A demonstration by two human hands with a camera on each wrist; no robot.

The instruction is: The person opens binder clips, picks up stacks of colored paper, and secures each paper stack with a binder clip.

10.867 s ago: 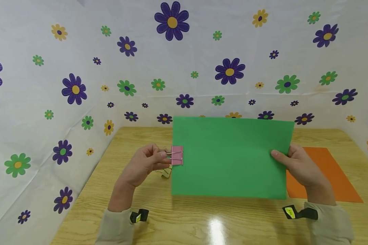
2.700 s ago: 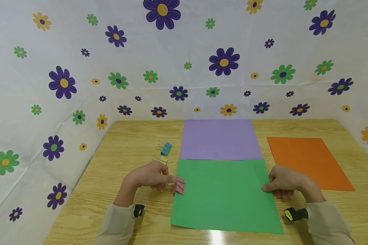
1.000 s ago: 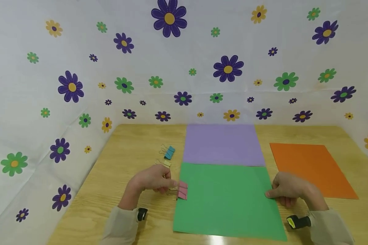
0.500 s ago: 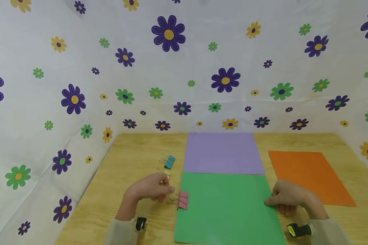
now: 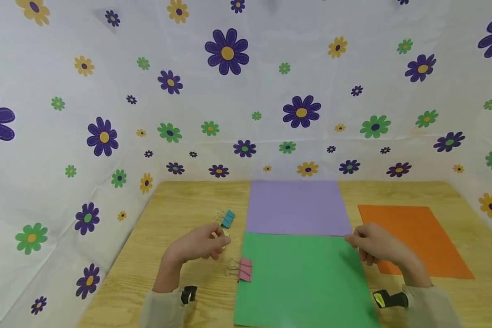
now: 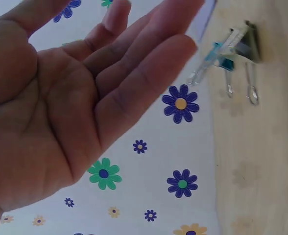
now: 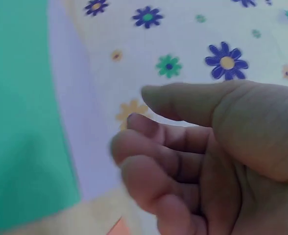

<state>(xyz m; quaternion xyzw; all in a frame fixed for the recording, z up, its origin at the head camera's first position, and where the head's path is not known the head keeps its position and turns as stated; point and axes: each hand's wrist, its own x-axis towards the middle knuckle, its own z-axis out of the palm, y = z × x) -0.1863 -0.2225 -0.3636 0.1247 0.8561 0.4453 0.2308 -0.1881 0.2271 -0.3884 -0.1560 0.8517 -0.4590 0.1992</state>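
Observation:
A pink binder clip [image 5: 245, 269] sits on the left edge of a green sheet [image 5: 303, 282], its wire handles pointing left. My left hand [image 5: 194, 243] hovers just behind it, holding nothing, fingers loosely bent in the left wrist view. It partly hides a yellow binder clip [image 6: 249, 44]; farther back lies a blue binder clip [image 5: 228, 219]. Over the green sheet's right edge is my right hand [image 5: 379, 246], also holding nothing, with thumb and fingers apart in the right wrist view. A purple sheet [image 5: 297, 207] lies behind the green one, their edges meeting.
An orange sheet [image 5: 418, 241] lies on the right of the wooden table [image 5: 180, 200], partly behind my right hand. Flower-patterned white cloth [image 5: 266, 82] walls off the back and both sides.
Earlier the green sheet was held up with the pink clip on it; it was laid before the purple sheet. My left hand let go of the clip, then my right hand lifted off the sheet.

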